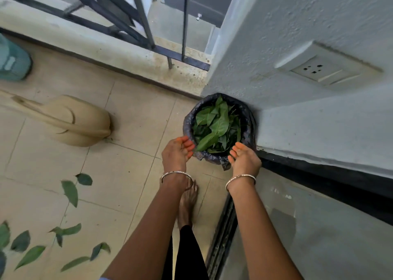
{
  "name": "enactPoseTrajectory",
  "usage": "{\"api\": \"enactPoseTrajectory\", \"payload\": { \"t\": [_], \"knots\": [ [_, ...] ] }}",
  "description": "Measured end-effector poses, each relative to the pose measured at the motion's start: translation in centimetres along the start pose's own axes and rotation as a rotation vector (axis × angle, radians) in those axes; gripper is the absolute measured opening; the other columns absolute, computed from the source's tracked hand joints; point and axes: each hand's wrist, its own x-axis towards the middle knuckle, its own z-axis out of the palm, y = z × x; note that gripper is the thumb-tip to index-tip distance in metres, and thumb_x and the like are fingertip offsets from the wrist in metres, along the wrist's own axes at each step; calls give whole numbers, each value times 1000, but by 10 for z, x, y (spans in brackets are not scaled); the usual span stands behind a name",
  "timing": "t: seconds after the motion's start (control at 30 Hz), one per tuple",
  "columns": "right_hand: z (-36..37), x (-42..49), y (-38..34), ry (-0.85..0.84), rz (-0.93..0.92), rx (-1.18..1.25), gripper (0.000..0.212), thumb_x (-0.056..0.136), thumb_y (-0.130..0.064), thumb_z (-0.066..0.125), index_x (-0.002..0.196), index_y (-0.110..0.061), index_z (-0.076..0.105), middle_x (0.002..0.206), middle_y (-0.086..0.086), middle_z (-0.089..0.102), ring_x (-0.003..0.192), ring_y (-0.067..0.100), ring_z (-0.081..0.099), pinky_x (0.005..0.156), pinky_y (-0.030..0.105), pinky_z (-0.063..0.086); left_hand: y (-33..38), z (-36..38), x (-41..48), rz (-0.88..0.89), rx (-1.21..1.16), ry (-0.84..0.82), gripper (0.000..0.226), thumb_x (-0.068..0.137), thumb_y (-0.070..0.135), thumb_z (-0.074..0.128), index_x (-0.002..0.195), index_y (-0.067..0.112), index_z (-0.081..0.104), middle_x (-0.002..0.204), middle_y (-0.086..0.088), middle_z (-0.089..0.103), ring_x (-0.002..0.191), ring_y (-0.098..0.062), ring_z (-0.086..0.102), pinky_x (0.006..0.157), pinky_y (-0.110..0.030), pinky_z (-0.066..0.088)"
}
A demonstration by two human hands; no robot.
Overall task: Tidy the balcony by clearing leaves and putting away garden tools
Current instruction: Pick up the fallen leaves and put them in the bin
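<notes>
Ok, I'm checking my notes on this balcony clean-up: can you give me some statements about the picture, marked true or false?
The bin holds green leaves. True.
Both hands grip leaves. False: the left hand and the right hand are open at the bin's near rim, gripping nothing.
Loose leaves lie on the floor. True.
The watering can stands in the bin. False: the watering can is on the floor, left of the bin.

The teal thing (12, 60) at the left edge is cut off; I cannot tell what it is. The beige watering can (80, 126) is smeared, its spout running out of view. The loose leaves (70, 191) lower left are blurred. My left forearm (153, 226) hides the toes of my foot (187, 207).
</notes>
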Motion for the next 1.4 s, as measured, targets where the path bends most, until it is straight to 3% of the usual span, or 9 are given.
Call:
{"api": "enactPoseTrajectory", "payload": {
  "t": [0.13,0.27,0.4,0.63,0.93,1.13,1.23,1.3,1.4],
  "knots": [
    [7,-60,10,-131,-80,-144,29,90,6,42,101,-3,67,77,9,65,66,16,61,57,25,49,13,-52,-35,-21,-72,143,27,98,13,39,87,4,62,78,-12,62,63,-21,63,58,-28,48],
    [18,-122,20,-278,-121,-290,28,92,3,41,99,-5,67,72,10,63,58,17,57,48,25,45,39,-106,-80,-47,-265,278,22,98,8,38,93,-1,58,76,-15,55,62,-24,56,43,-18,47],
    [42,-197,30,-439,-164,-401,28,93,5,37,95,-4,64,66,10,58,51,16,51,47,26,40,58,-173,-109,7,-391,390,26,100,10,40,84,3,59,73,-14,56,53,-20,59,52,-26,47],
    [85,-307,104,-698,-208,-658,30,92,3,39,89,-8,66,67,10,61,53,19,55,49,26,45,58,-301,-123,65,-623,629,29,99,15,42,82,6,63,70,-12,62,60,-25,62,55,-30,51],
    [105,-380,240,-836,-273,-990,29,92,1,40,94,-6,68,73,11,65,62,21,60,59,34,51,-2,-437,-111,-36,-925,847,25,96,11,42,83,1,61,66,-13,57,57,-24,54,53,-29,42],
    [103,-404,310,-876,-349,-1220,29,96,-2,41,95,-9,69,77,12,66,66,22,62,67,38,56,-65,-512,-108,-169,-892,1034,20,95,14,48,85,9,65,72,-11,64,65,-27,62,57,-30,50],
    [107,-407,343,-898,-403,-1311,29,96,-2,41,94,-9,68,77,12,66,65,21,62,67,37,56,-97,-536,-102,-276,-807,1168,13,94,23,53,91,15,63,78,-8,68,71,-27,66,71,-38,56],
    [109,-406,364,-911,-451,-1380,29,96,-3,41,94,-11,69,77,11,67,65,20,63,67,37,57,-117,-547,-94,-312,-697,1190,14,92,23,59,100,13,63,92,-10,70,81,-29,66,78,-36,53],
    [113,-395,389,-928,-520,-1485,30,95,-3,40,92,-12,69,77,12,68,65,21,63,65,36,56,-138,-558,-79,-340,-546,1169,26,87,14,68,110,7,60,103,-13,65,85,-27,61,74,-28,41]
  ]
}}
